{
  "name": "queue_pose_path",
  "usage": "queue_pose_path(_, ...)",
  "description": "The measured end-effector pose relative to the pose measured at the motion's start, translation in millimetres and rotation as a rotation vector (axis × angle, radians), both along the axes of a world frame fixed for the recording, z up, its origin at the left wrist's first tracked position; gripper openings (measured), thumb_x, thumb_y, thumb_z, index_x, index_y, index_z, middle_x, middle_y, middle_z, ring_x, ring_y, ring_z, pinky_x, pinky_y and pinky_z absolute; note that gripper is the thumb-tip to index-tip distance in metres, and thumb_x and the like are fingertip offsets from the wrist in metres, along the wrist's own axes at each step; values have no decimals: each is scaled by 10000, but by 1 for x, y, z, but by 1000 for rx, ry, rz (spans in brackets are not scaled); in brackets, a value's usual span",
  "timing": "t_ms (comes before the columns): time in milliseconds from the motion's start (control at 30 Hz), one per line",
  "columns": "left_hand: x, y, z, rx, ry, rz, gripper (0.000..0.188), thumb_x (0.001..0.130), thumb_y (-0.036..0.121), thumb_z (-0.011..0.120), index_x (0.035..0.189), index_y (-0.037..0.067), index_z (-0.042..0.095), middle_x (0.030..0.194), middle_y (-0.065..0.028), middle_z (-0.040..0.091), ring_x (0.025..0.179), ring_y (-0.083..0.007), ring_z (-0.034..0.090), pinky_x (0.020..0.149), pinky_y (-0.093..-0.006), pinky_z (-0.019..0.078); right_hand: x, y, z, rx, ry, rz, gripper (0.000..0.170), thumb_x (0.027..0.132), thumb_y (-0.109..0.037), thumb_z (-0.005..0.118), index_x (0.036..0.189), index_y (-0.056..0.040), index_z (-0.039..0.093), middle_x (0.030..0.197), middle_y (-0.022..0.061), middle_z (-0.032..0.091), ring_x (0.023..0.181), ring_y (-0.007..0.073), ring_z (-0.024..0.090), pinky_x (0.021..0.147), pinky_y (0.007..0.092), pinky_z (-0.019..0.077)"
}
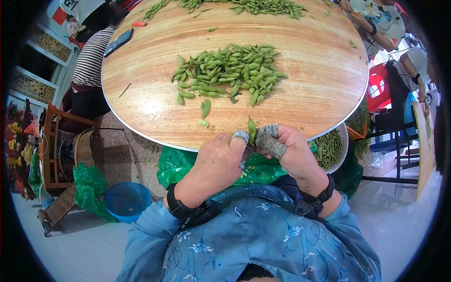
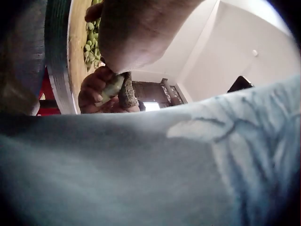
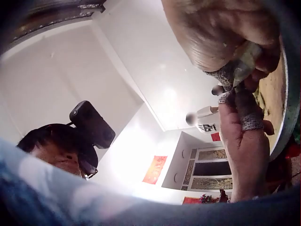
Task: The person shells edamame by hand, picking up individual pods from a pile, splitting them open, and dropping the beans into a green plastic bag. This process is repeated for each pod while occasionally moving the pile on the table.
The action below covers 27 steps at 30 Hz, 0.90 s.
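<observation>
1. Plainly, we see the bare left hand (image 1: 217, 160) and right hand (image 1: 297, 152) meeting at the near edge of the pale wood-grain table (image 1: 145, 56), curled fingers pinching one plump green bean pod (image 1: 252, 130) upright between them.
2. We judge it light, firm but springy, easily split along its seam, perhaps slick if damp; we'd hold its flat sides, where grey knitted finger covers (image 1: 272, 146) should add friction.
3. We cannot read the dark lettering on the white cloth shirt (image 3: 205, 117) or the red paper banner (image 3: 155, 170); no brand is legible.

There are two hands (image 1: 217, 160) (image 1: 297, 152) at one pod (image 1: 252, 130), one phone (image 1: 118, 43) and one blue basin (image 1: 123, 219)
</observation>
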State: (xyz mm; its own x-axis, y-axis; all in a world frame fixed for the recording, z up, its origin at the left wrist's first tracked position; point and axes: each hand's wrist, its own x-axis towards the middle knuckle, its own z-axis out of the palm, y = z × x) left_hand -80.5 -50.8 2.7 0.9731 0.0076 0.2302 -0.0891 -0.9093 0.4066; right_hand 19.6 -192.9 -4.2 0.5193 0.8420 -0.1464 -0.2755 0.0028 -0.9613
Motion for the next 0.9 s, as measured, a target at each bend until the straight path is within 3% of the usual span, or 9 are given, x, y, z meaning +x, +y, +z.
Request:
queue_pose_path(333, -2, 0, -9, 53, 2, -12, 399, 501, -17, 558, 889, -21, 460, 742, -162, 516, 700, -335, 508, 570, -400, 418, 0, 2, 0, -42, -4, -9, 80, 794, -49, 525, 843, 7, 555, 775, 6, 577, 712, 68, 510, 640, 210, 421)
queue_pose_path(400, -1, 1, -13, 36, -118, -38, 141, 609, 18, 523, 723, 0, 442, 646, -131, 470, 625, -288, 488, 485, -377, 404, -1, 3, -2, -40, -15, -16, 71, 790, -44, 527, 833, 5, 555, 768, 4, 574, 704, 66, 506, 634, 210, 419)
queue_pose_path(433, -1, 1, -16, 36, -118, -39, 141, 609, 18, 523, 723, 0, 442, 646, -131, 470, 625, -288, 488, 485, -377, 404, -1, 3, -2, -37, -26, -23, 63, 786, -39, 529, 824, 4, 554, 762, 1, 572, 697, 64, 502, 628, 210, 417)
queue_pose_path(500, -3, 1, -19, -33, -119, -23, 368, 530, -32, 554, 888, -17, 470, 769, -172, 532, 705, -348, 523, 592, -401, 431, -1, 4, -4, -55, -44, -25, 61, 784, -34, 530, 828, 2, 553, 761, 2, 571, 694, 63, 499, 624, 210, 416)
queue_pose_path(633, -3, -2, -19, -138, -126, 29, 308, 598, -19, 560, 892, -17, 467, 749, -175, 537, 668, -348, 529, 591, -380, 433, -1, 7, -13, 41, 35, -20, 68, 785, -36, 534, 842, -2, 547, 762, 4, 571, 690, 65, 504, 617, 212, 419)
queue_pose_path(700, -3, -2, -25, -380, -138, 66, 243, 670, 7, 551, 895, -16, 462, 727, -178, 537, 640, -345, 529, 591, -357, 431, -4, 9, -9, 72, 41, -38, 65, 788, -40, 534, 840, -3, 545, 762, 5, 570, 688, 69, 509, 617, 214, 422)
queue_pose_path(733, -3, -4, -23, -380, -138, 65, 243, 670, 7, 551, 895, -16, 462, 727, -178, 537, 640, -345, 529, 591, -357, 431, -5, 11, -8, 102, 47, -58, 62, 791, -44, 535, 839, -5, 542, 761, 6, 570, 687, 72, 514, 617, 216, 425)
queue_pose_path(800, -2, -7, -19, -758, -41, 130, 222, 697, 12, 536, 902, -18, 456, 724, -177, 535, 653, -349, 527, 589, -351, 427, -6, 12, -11, 138, 38, -80, 58, 792, -46, 537, 833, -6, 540, 761, 7, 570, 687, 75, 518, 621, 218, 428)
queue_pose_path(900, -1, -5, -15, -557, -16, 115, 220, 709, 21, 528, 913, -11, 454, 733, -179, 536, 652, -340, 530, 588, -344, 425, -2, 9, -15, 153, 25, -81, 51, 792, -43, 538, 826, -5, 537, 765, 11, 570, 691, 78, 522, 627, 219, 431)
